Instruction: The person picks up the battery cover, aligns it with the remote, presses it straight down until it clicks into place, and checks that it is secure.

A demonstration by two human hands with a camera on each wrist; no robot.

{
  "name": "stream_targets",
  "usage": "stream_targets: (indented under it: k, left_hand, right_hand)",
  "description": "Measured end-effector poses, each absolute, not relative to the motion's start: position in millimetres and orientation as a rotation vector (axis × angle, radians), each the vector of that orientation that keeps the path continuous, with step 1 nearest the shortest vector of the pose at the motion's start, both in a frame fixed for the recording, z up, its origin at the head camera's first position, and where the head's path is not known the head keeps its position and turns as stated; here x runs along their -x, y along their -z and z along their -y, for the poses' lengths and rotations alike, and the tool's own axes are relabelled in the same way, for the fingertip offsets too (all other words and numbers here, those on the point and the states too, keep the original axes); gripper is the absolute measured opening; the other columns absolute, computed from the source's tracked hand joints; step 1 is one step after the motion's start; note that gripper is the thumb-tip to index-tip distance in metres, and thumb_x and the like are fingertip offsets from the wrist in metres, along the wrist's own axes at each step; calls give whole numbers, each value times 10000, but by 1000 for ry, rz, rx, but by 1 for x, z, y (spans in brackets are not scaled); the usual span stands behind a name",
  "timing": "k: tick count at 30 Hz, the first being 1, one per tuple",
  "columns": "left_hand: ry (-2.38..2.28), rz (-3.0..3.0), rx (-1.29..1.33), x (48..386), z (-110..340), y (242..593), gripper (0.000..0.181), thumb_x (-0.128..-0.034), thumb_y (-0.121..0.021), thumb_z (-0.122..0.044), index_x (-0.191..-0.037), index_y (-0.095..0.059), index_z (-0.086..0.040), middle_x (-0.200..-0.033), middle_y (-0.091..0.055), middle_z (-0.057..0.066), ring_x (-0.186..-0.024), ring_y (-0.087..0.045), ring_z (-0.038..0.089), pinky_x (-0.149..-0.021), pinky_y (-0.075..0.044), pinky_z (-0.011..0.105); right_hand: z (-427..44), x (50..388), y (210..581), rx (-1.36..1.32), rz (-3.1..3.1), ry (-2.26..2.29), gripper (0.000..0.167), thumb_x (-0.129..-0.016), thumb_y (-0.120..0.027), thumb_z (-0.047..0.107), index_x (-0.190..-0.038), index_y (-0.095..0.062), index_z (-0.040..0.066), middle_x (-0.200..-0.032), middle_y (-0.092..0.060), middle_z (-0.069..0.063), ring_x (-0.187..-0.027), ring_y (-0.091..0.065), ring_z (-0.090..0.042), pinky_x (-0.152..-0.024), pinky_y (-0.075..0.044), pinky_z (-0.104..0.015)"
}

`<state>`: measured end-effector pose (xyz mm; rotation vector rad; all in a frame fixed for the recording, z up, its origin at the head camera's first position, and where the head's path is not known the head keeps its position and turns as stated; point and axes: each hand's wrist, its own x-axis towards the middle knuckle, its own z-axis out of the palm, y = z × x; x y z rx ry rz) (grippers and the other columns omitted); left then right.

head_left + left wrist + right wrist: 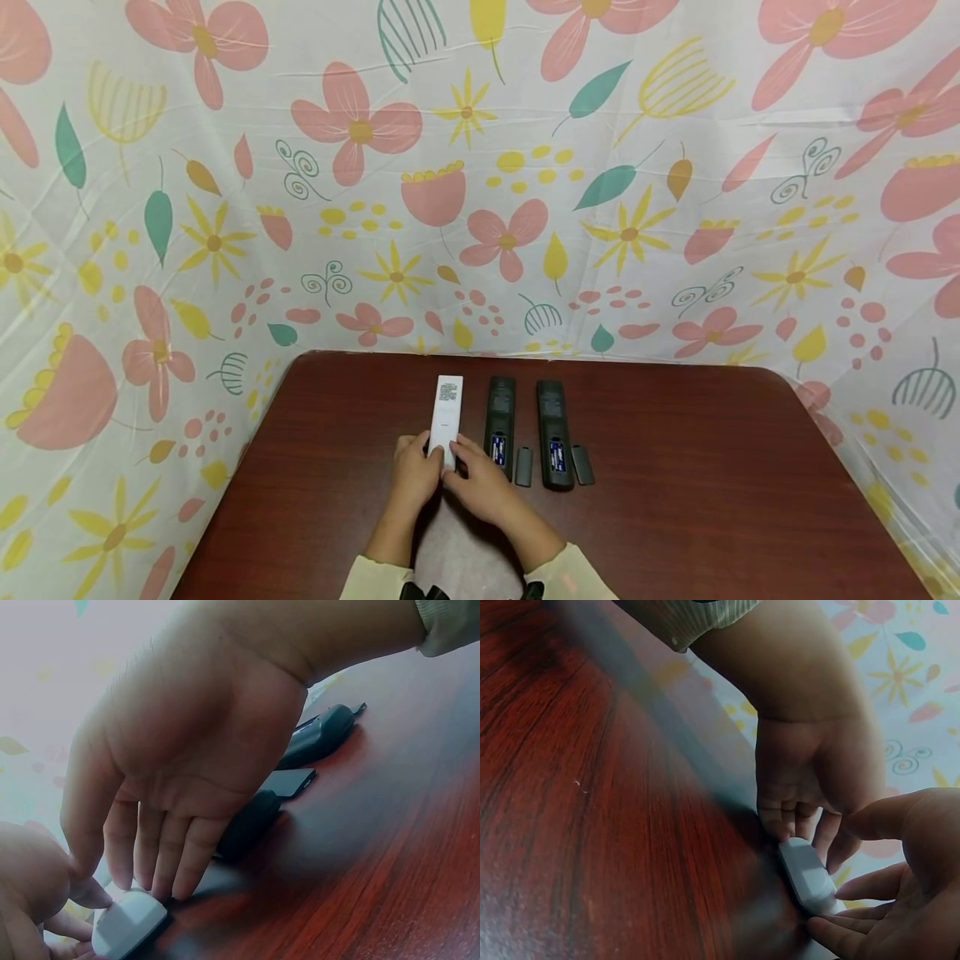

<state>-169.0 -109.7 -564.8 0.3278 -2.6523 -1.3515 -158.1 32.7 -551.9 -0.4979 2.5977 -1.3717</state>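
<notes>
A slim white remote control [447,408] lies on the table with its printed label upward. My left hand [414,473] holds its near left side, thumb on top and fingers along the edge. On the other side my right hand [486,490] grips the same near end. In the left wrist view the rounded white end of the remote [131,924] shows between the fingertips of both hands. The right wrist view shows the left hand's [817,765] fingers and thumb on either side of the remote [806,874], and the right hand [922,862] touching it.
To the right lie two black remotes [501,400] [552,417], backs up, with blue batteries in their uncovered compartments. A loose battery cover [523,467] lies beside the first, another cover [582,465] beside the second. Floral cloth [506,242] hangs behind the brown table [690,483].
</notes>
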Motion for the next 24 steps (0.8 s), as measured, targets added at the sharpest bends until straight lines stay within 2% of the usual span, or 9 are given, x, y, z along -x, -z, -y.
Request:
stream_targets:
  k: [20,24]
  left_hand:
    - [1372,2659,-344,169,110,565,467,-936,-628,-139,-1342,-592,89,-1215,-570,245,-1157,-544,415,-987,-451,551]
    - [1391,2635,-351,170,111,565,463,-935,-630,-155,-1341,-601,67,-1188,-568,231,-1076,-576,361,-918,-487,497]
  right_hand:
    - [-32,159,555,491,-2569,1392,579,-981,-598,281,-1444,-503,-54,-1574,-418,-213,-1349,-538,-353,-1070,-478,-510]
    - [-33,159,555,488,-2556,1430,585,-982,-607,276,-1451,-492,-56,-1569,-411,-234,-1297,-582,-365,-1048,-500,-489]
